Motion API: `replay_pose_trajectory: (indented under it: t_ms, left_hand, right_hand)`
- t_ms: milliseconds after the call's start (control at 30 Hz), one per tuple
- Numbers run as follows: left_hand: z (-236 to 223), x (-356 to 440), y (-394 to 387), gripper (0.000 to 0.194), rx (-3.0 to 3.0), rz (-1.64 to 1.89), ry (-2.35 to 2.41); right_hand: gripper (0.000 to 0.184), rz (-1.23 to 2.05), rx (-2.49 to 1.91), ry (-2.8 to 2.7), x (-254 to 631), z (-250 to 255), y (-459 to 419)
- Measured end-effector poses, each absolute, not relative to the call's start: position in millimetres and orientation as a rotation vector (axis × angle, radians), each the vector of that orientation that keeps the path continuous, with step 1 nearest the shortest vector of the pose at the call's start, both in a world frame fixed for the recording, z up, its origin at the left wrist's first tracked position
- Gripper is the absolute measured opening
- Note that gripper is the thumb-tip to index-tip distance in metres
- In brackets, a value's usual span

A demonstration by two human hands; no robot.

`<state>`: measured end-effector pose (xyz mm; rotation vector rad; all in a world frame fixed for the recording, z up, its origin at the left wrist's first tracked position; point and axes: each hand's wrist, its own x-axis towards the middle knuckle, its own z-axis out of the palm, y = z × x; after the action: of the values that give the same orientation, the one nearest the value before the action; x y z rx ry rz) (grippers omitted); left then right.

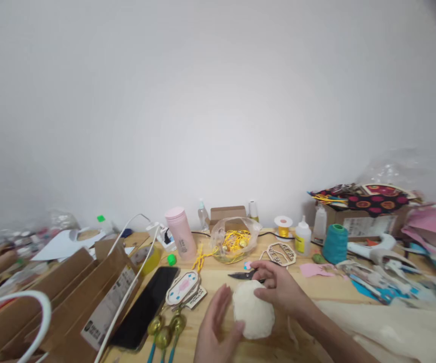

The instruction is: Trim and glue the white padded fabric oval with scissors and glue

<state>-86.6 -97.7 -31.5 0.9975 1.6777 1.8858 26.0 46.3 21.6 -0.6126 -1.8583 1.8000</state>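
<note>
Right of the rectangular black phone [147, 307] and left of the conical teal thread spool [334, 245], the round cream fabric pad [254, 310] is before the clear plastic bag [256, 231].

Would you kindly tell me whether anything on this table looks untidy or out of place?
Only untidiness: yellow cords lie tangled in the clear plastic bag, and a ragged pink scrap lies loose near the teal thread spool. The white piece between the left hand and right hand shows no obvious damage.

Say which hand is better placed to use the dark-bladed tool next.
Probably the right hand: it is nearer the dark-bladed tool, while the left hand is lower, beside the white piece.
</note>
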Motion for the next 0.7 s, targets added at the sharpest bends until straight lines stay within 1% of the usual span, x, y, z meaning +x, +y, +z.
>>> replay_pose_trajectory:
  t_ms: [100, 167, 267, 467, 533, 700]
  left_hand:
    - [-6, -86, -58, 0.054, 0.929, 1.862, 1.490]
    - [3, -84, -32, 0.044, 0.973, 1.826, 1.461]
    - [1, -80, -5, 0.030, 1.047, 1.785, 1.471]
    - [-6, -76, -1, 0.021, 1.146, 1.797, 1.590]
    - [-5, -76, -5, 0.021, 1.149, 1.813, 1.645]
    - [-4, -76, -10, 0.031, 1.114, 1.831, 1.674]
  right_hand:
    - [0.044, 1.822, -0.506, -1.683, 40, 30, 60]
    - [0.043, 1.766, -0.458, -1.614, 50, 27, 68]
    - [0.042, 1.707, -0.464, -1.530, 58, 15, 77]
    - [0.041, 1.759, -0.481, -1.421, 60, 9, 79]
    - [0.041, 1.787, -0.499, -1.380, 59, 12, 76]
    - [0.041, 1.809, -0.524, -1.277, 55, 13, 74]
